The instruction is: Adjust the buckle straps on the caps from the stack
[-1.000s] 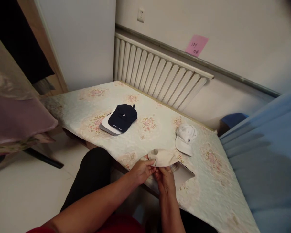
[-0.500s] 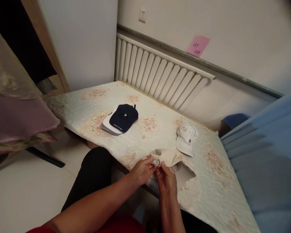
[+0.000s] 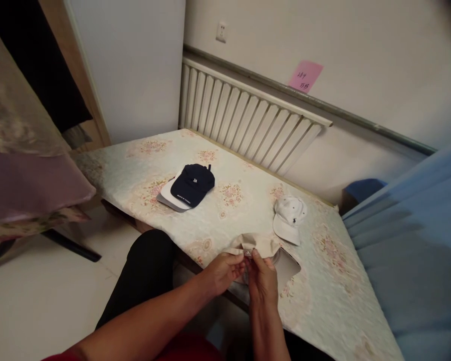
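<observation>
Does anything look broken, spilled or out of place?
Nothing stands out. Left hand and right hand pinch the beige cap by its strap; the navy cap tops a neat pile; the white cap lies whole on the table.

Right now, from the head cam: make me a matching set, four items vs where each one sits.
Things:
1. navy cap
2. white cap
3. beige cap
4. pink note

Places:
a. lying alone on the floral cover, right of the middle
b. stuck to the wall above the radiator
c. on top of a stack of lighter caps
d. at the near edge, pinched at its back strap by the left hand and the right hand

Pairs: 1-c, 2-a, 3-d, 4-b.
</observation>
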### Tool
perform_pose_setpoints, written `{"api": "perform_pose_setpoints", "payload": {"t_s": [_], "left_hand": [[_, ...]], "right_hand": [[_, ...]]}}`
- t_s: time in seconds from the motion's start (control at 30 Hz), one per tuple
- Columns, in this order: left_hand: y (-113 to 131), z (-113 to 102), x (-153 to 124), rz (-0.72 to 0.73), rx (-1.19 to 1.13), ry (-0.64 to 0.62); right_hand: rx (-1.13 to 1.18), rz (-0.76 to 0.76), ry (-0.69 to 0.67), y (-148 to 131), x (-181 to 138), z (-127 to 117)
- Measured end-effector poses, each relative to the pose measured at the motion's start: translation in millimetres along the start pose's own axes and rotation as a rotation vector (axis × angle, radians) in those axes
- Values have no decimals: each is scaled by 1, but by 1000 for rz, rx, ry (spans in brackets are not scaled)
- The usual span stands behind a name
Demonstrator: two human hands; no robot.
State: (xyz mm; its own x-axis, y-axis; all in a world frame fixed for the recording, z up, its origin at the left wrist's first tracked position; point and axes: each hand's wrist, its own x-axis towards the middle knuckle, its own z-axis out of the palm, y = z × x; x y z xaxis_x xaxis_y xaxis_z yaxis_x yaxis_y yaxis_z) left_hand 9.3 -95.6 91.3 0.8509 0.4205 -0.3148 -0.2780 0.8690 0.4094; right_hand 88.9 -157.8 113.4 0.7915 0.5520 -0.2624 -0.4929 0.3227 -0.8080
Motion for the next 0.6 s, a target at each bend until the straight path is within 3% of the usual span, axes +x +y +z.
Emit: {"api": "perform_pose_setpoints", "payload": {"t_s": [0.17,0.33,0.6], "left_hand": [[-6,-4,-13,-66,87,-164],[-4,5,-12,-52,-53,-216],[56,60,-2,121,-425,-134]], "right_hand": [[70,-25,-12,-20,0,1],[123,-83,-46,-41,-5,6],[154,-177,-178,-79,-11,23]]}}
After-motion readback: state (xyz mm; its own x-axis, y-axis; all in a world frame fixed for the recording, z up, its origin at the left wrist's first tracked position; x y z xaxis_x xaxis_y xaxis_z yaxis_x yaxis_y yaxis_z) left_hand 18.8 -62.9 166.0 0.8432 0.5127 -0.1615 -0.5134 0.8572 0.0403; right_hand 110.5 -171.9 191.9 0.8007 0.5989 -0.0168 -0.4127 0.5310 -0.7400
